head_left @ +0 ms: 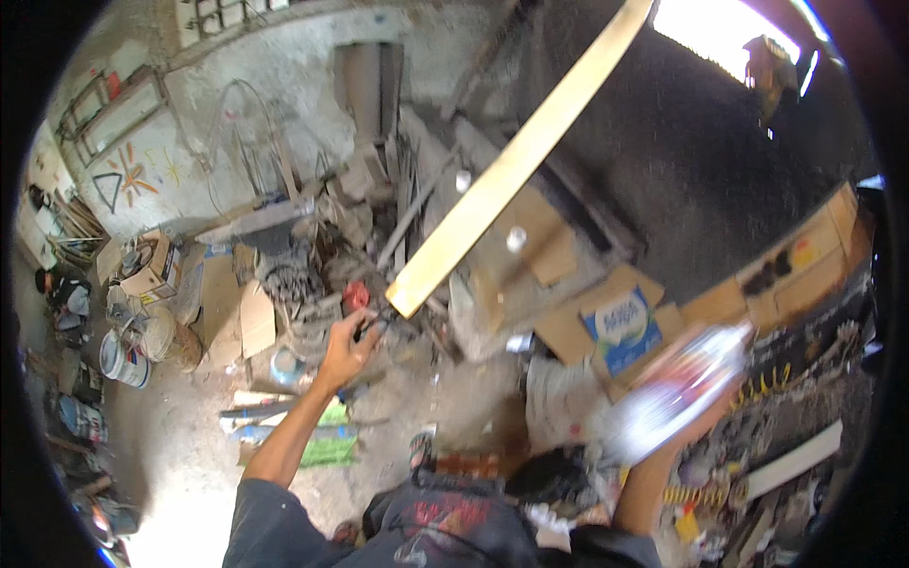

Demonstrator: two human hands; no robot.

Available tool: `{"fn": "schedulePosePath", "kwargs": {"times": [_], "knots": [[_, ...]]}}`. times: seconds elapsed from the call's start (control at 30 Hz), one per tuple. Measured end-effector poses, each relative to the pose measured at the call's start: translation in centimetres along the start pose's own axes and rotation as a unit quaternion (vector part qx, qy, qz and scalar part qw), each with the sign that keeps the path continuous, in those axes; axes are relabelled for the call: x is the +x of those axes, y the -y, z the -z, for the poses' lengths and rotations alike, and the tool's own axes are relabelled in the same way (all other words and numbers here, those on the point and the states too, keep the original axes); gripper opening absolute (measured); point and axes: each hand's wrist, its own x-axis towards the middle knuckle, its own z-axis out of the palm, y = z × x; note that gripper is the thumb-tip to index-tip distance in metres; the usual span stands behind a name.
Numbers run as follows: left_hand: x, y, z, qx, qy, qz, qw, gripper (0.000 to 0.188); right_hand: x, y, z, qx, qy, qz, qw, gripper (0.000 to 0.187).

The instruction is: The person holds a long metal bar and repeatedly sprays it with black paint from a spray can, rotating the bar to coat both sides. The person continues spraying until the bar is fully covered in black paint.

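A long pale wooden plank (521, 156) runs from the middle of the head view up to the top right. Just beside its near end is my left hand (350, 348), its fingers curled around something small and dark that I cannot make out. My right hand (705, 417), out to the right, grips a shiny clear plastic container (677, 390) with red and white on it. Motion smears that container, so its exact kind is unclear. Close to the left hand lies a red object (355, 295). Two small white round things (516, 239) sit next to the plank.
Flattened cardboard with a blue print (620, 327) lies right of the plank. Scrap wood and rags (322, 237) pile against the wall. White buckets (123, 360) and a cardboard box (151, 268) stand at left. Several coloured strips (298, 426) lie on the floor. Clutter fills the right side.
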Motion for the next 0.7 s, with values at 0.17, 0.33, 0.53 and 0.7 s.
{"fn": "schedulePosePath", "kwargs": {"times": [0.17, 0.33, 0.53, 0.7], "knots": [[1.7, 0.0, 0.8, 0.1, -0.153, -0.074, 0.98, 0.027, -1.0, -0.6, -0.7, -0.078, 0.13, -0.017, 0.988, 0.053], [2.6, -0.4, 4.6, 0.095, -0.176, -0.013, 0.98, 0.025, -3.1, -3.3, 7.0, -0.179, -0.059, 0.039, 0.981, 0.074], [3.7, -1.7, 7.1, 0.147, -0.164, -0.054, 0.974, 0.024, -2.9, -3.6, 7.8, -0.183, -0.228, 0.097, 0.951, 0.061], [4.2, -2.2, 7.6, 0.097, -0.088, 0.017, 0.991, 0.026, -5.2, -4.5, 3.1, -0.203, 0.051, -0.018, 0.978, 0.065]]}}
